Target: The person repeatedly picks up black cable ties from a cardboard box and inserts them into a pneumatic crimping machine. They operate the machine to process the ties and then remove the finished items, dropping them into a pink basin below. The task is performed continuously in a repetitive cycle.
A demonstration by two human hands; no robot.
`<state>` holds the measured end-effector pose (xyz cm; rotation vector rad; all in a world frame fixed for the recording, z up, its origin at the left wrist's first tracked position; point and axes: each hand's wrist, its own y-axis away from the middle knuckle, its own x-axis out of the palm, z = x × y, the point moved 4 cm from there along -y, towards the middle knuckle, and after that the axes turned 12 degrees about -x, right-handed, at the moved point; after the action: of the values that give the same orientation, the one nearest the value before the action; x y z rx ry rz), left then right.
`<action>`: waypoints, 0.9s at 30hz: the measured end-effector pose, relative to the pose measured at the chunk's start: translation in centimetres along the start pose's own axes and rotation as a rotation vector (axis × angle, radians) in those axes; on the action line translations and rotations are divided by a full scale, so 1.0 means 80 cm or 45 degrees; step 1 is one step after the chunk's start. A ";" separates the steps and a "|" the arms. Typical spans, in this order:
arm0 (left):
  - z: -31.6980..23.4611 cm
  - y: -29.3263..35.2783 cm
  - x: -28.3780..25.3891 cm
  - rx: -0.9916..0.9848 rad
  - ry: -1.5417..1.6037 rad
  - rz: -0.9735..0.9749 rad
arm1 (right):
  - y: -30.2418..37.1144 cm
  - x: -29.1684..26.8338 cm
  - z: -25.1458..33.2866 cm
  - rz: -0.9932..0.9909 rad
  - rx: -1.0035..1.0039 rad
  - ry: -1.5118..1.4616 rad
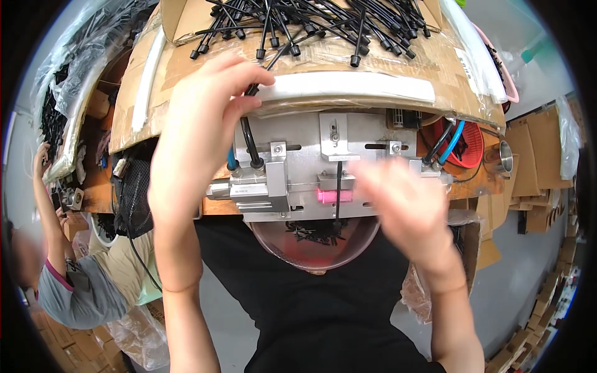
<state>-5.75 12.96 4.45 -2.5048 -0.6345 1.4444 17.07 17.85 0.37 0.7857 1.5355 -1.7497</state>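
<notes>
My left hand [196,118] is raised over the left of the metal fixture [305,133], its thumb and index finger pinched on the end of a thin black plastic rod [252,89]. Part of that rod is hidden behind the fingers. Blurred by motion, my right hand [407,208] hovers at the fixture's right side; its fingers cannot be made out clearly. Another black rod [339,186] stands in the middle of the fixture, crossing a pink block [334,196]. Beneath it, a translucent bowl [273,248] holds small black pieces.
Many capped black rods [360,31] lie piled on the cardboard [180,68] above the fixture, behind a white padded strip [354,87]. A red basket [476,146] and metal cup [505,158] stand at right. Another person [81,286] sits at left.
</notes>
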 end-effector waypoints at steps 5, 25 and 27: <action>-0.058 0.104 0.040 -0.032 -0.011 -0.200 | -0.118 -0.021 -0.137 0.221 -0.271 0.452; -0.061 0.091 0.071 -0.008 -0.081 -0.029 | 0.080 0.014 0.039 -0.289 0.357 -0.386; -0.032 0.021 0.049 -0.197 -0.033 -0.323 | 0.091 0.044 0.053 -0.240 0.397 -0.359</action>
<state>-1.41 13.36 2.13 -2.4096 -1.0635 1.3839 20.83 12.74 -6.21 0.5212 1.1961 -2.1705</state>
